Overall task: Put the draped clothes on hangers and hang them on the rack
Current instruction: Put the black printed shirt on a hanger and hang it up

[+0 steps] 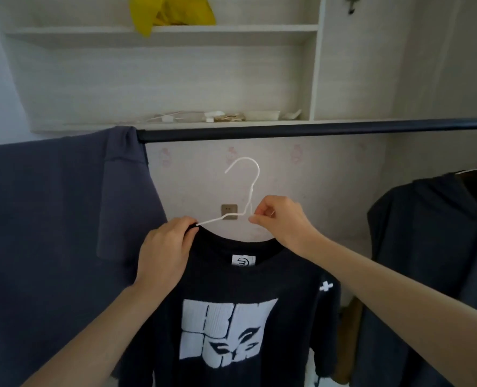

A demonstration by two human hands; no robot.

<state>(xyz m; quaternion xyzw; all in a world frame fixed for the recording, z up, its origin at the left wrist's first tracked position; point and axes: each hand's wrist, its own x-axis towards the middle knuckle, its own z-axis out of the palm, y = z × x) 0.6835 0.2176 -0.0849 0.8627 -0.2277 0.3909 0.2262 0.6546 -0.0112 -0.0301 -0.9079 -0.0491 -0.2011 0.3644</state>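
A black T-shirt (226, 277) with a white print hangs in front of me on a white wire hanger (249, 185). My left hand (166, 252) grips the collar at the shirt's left shoulder, where the hanger arm enters. My right hand (280, 222) pinches the hanger near its neck on the right side. The hook points left and sits below the black rack bar (315, 129), not touching it. A dark grey garment (58, 208) is draped over the bar's left end.
A dark hooded garment (432, 247) hangs on a hanger at the right. White shelves (175, 32) behind the bar hold a yellow bag (170, 12) and small clutter. A wall socket (229, 212) sits behind the hanger. The bar's middle stretch is bare.
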